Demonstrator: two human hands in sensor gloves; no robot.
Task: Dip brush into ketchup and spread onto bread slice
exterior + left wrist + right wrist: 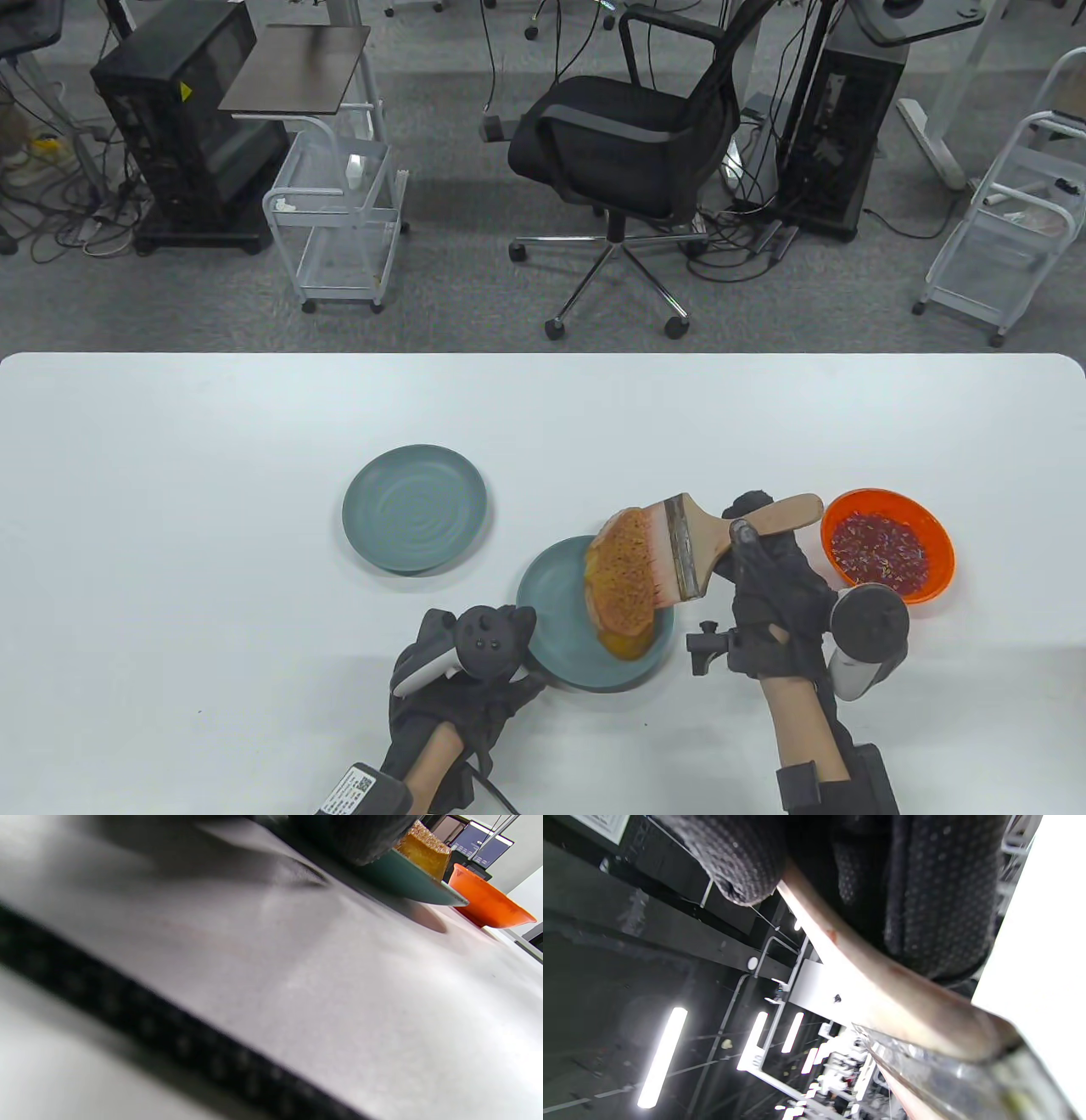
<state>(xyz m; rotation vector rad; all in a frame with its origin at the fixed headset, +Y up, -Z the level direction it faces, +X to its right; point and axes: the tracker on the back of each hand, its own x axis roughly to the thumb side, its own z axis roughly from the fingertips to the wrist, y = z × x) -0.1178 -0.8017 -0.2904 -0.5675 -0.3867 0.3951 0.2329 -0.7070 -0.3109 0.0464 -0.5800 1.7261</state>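
Note:
A bread slice (624,586), browned and smeared orange, lies on a teal plate (560,637) at the table's front middle. My right hand (751,531) grips the wooden handle (785,512) of a wide brush. Its pink-stained bristles (652,543) lie on the bread's far right part. An orange bowl (933,586) of red ketchup stands just right of that hand. My left hand (522,632) holds the plate's left rim. In the left wrist view a gloved finger (352,836) sits on the plate (407,882) beside the bread (424,849). The right wrist view shows fingers (941,899) around the handle (848,955).
A second teal plate (416,508) sits bare to the left of the bread plate. The white table (212,509) stretches wide on both sides. A black office chair (628,127) and wire carts stand on the floor beyond the far edge.

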